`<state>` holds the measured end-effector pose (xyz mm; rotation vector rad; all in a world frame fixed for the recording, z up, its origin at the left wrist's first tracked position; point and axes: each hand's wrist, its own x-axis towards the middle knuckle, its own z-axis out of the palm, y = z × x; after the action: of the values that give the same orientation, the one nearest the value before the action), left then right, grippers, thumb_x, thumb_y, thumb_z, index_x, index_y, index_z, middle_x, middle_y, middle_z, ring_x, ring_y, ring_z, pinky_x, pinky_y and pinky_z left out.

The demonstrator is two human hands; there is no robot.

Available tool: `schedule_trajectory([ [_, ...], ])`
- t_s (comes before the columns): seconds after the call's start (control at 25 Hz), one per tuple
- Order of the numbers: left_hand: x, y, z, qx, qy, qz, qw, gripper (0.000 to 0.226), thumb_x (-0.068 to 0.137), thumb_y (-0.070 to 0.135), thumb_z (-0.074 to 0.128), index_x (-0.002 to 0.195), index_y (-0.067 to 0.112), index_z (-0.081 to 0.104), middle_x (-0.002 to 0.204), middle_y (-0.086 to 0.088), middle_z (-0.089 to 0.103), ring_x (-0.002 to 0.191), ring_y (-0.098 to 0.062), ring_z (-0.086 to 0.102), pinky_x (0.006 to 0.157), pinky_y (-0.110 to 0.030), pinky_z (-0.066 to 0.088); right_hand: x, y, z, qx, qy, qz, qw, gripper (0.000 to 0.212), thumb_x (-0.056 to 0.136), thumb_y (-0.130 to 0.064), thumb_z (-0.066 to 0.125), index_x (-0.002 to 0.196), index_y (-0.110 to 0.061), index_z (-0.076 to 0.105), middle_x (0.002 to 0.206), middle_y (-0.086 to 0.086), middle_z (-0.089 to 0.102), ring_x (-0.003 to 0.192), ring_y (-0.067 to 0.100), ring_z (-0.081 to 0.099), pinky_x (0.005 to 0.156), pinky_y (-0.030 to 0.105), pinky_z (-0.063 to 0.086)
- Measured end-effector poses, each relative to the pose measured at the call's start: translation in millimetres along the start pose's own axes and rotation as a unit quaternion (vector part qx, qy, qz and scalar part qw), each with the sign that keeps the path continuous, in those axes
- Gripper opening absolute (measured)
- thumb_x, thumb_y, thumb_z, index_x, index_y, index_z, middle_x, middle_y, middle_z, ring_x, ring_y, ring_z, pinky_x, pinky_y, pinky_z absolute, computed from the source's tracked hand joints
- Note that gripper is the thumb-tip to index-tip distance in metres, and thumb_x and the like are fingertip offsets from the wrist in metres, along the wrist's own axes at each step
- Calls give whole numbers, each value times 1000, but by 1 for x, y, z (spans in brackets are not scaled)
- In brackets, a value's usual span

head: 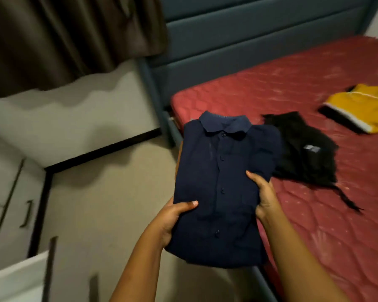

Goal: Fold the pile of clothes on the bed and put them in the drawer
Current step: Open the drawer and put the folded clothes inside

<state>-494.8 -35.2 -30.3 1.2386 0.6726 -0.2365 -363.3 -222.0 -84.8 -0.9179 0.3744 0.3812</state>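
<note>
Centre frame: left hand [175, 216] and right hand [264, 199] each grip a side edge of the folded navy button-up collared shirt [223, 192], thumbs on top and fingers under, holding it in the air past the bed's near edge. Step, as I judge it: fold done, carry under way; next comes a turn toward the blurred white drawer unit [11, 192] at lower left, keeping the shirt level. Beyond, on the red quilted mattress [271, 88], lie a crumpled black garment [301, 153] and a yellow white-trimmed garment [362, 107].
</note>
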Motion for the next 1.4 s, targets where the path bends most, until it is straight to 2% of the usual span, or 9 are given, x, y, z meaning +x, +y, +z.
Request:
schedule_trajectory([
  [0.2, -145, -52, -180, -87, 151, 37, 984, 48, 81, 15, 70, 126, 23, 54, 111, -2, 69, 99, -25, 66, 73, -34, 52, -103, 154, 135, -91, -135, 85, 983, 49, 79, -8, 70, 126, -10, 59, 119, 14, 66, 105, 33, 65, 90, 47, 53],
  [0.32, -228, -100, -265, -139, 234, 58, 961, 45, 82, 17, 69, 124, 25, 53, 113, -1, 68, 101, -23, 65, 75, -33, 52, -171, 248, 195, -158, -224, 145, 951, 46, 80, -11, 70, 125, -12, 59, 117, 11, 68, 104, 32, 66, 92, 49, 52],
  [0.52, -353, -215, -351, -266, 374, 68, 886, 45, 77, 23, 73, 118, 30, 56, 112, 2, 70, 101, -21, 67, 82, -35, 54, -290, 398, 259, -292, -352, 233, 858, 38, 81, -8, 69, 119, -12, 62, 109, 10, 70, 98, 30, 68, 85, 43, 55],
  [0.68, -400, -287, -370, -380, 421, 42, 822, 35, 82, 26, 73, 113, 28, 57, 111, -2, 69, 99, -22, 66, 72, -33, 54, -347, 486, 274, -401, -420, 274, 767, 45, 77, -12, 74, 121, -10, 61, 112, 12, 69, 96, 29, 68, 73, 36, 57],
  [0.88, -386, -350, -391, -540, 455, -8, 708, 31, 94, 30, 60, 124, 23, 56, 119, -10, 66, 106, -31, 63, 85, -44, 53, -361, 571, 281, -489, -491, 293, 658, 48, 77, -6, 74, 121, -17, 59, 113, 7, 68, 101, 28, 66, 83, 40, 54],
  [1.04, -337, -368, -410, -633, 468, -26, 616, 33, 103, 17, 43, 135, 18, 51, 123, -16, 62, 107, -37, 59, 84, -47, 51, -338, 632, 302, -551, -535, 317, 557, 45, 78, -4, 73, 119, -18, 59, 111, 4, 68, 97, 23, 66, 75, 32, 54],
  [1.2, -288, -382, -448, -642, 487, -64, 588, 31, 99, 22, 50, 130, 27, 54, 112, -11, 68, 102, -33, 63, 88, -50, 52, -315, 701, 340, -588, -580, 323, 463, 51, 78, -8, 75, 125, -16, 58, 113, 3, 68, 99, 21, 66, 76, 29, 54],
  [1.32, -263, -384, -464, -638, 511, -70, 572, 21, 100, 26, 49, 120, 30, 55, 116, -5, 64, 107, -27, 59, 84, -46, 51, -302, 744, 359, -603, -609, 316, 407, 46, 82, -13, 73, 124, -20, 57, 109, -4, 67, 94, 12, 65, 71, 21, 52],
  [1.4, -249, -386, -474, -634, 532, -71, 558, 25, 101, 22, 47, 124, 29, 53, 120, -5, 61, 111, -28, 56, 86, -45, 50, -290, 770, 362, -620, -631, 287, 366, 45, 84, -19, 72, 127, -20, 57, 115, -3, 65, 96, 11, 64, 75, 21, 51],
])
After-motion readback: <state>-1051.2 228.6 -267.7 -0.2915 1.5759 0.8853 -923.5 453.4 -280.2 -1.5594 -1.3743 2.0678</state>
